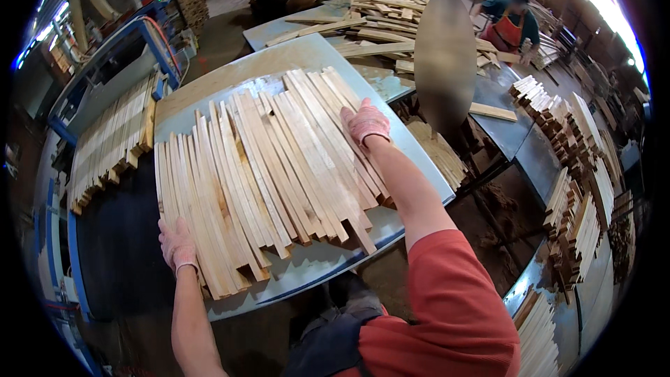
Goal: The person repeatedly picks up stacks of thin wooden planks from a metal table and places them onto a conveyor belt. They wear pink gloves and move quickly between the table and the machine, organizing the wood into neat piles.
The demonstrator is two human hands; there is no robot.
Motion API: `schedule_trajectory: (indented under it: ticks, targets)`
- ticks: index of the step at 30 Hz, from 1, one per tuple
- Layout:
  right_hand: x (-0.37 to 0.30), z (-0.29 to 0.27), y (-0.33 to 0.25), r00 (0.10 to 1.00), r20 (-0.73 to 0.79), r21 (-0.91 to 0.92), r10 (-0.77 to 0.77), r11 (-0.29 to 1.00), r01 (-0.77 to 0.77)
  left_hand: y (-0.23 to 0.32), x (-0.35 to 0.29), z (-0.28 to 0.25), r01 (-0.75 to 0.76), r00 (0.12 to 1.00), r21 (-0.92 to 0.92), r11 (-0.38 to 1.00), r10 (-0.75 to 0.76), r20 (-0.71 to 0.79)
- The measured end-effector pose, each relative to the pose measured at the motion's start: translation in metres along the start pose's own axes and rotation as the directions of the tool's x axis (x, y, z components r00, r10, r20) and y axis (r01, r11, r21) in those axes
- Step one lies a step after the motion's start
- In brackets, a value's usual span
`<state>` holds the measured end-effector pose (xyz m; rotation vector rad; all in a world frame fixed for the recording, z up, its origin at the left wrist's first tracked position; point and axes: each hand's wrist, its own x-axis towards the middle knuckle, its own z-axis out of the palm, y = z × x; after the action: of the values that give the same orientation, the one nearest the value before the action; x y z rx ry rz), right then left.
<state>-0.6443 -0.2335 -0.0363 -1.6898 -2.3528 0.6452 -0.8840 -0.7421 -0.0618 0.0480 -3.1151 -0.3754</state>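
While bracketing strips point(279, 160) laid side by side on a table point(293, 58), touching both outer edges.
Resting the left hand point(177, 244), thumb parted, against the near left edge; laying the right hand point(366, 123), slightly spread, over the right edge.

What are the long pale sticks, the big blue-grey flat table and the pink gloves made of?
Long pale sticks: wood, seemingly unpainted, with brown streaks showing.
Big blue-grey flat table: maybe metal, since it shines, but smooth paint could too.
Pink gloves: probably matte cloth, showing little shine; exact fabric unclear.
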Motion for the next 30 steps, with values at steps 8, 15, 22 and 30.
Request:
schedule_trajectory:
  ticks: [8, 15, 22, 30]
  targets:
    - [0.007, 0.014, 0.005, 0.998, -0.051, -0.047, -0.037, 0.998, 0.035, 0.005, -0.008, -0.007, 0.004, 1.000, 0.045, 0.999, -0.004, -0.016]
    - [0.025, 0.027, 0.007, 0.996, -0.049, -0.130, -0.070, 0.990, 0.063, 0.013, -0.011, -0.019, 0.090, 0.992, 0.038, 0.995, -0.093, 0.080]
    - [0.029, 0.027, 0.006, 0.999, -0.022, -0.151, -0.048, 0.987, 0.044, 0.017, -0.015, -0.029, 0.110, 0.985, 0.043, 0.993, -0.115, 0.125]
    - [0.018, 0.025, 0.000, 0.996, -0.078, -0.154, -0.045, 0.988, 0.032, 0.016, -0.015, -0.031, 0.118, 0.986, 0.033, 0.992, -0.121, 0.115]
